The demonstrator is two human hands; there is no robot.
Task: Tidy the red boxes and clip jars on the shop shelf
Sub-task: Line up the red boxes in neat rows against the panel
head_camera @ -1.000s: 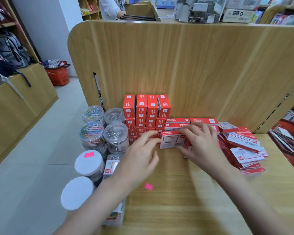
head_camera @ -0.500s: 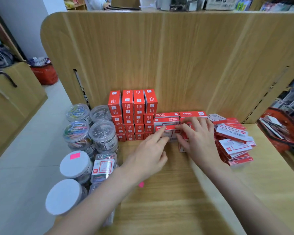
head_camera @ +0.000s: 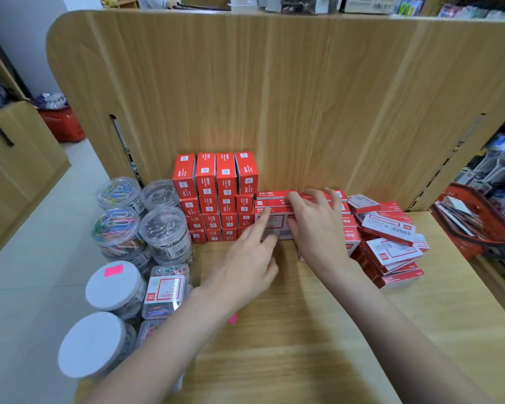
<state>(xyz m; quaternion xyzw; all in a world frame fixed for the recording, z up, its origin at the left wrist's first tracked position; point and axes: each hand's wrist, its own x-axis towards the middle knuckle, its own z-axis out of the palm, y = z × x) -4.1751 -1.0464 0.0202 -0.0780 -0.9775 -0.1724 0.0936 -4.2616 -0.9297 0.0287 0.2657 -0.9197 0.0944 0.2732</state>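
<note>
Two white-lidded jars (head_camera: 95, 344) are standing at the near left edge of the wooden shelf (head_camera: 303, 360), the farther one carrying a pink sticker on its lid. Just beyond them, small clear clip boxes (head_camera: 166, 290) are lying along the same edge, with a pink scrap (head_camera: 232, 318) lying on the board beside the left forearm. Both forearms are reaching in from the near edge toward the middle of the shelf. The left hand (head_camera: 245, 258) is extending its index finger straight onto the front face of a red box (head_camera: 276, 223), the other fingers lying loosely curled and holding nothing. The right hand (head_camera: 318, 225) is resting just beside it with fingers spread and arched over the top of the low stack of red boxes (head_camera: 274, 199), fingertips touching the upper boxes; whether they are gripping cannot be told. The two hands are sitting close together, nearly touching. To the right, a loose heap of red-and-white boxes (head_camera: 391, 243) is lying tilted and overlapping. At the left edge farther in, four clear clip jars (head_camera: 146, 217) are standing in a tight group. Against the back panel (head_camera: 303, 97), a tidy block of upright red boxes (head_camera: 216, 196) is standing in four columns, touching the low stack.
</note>
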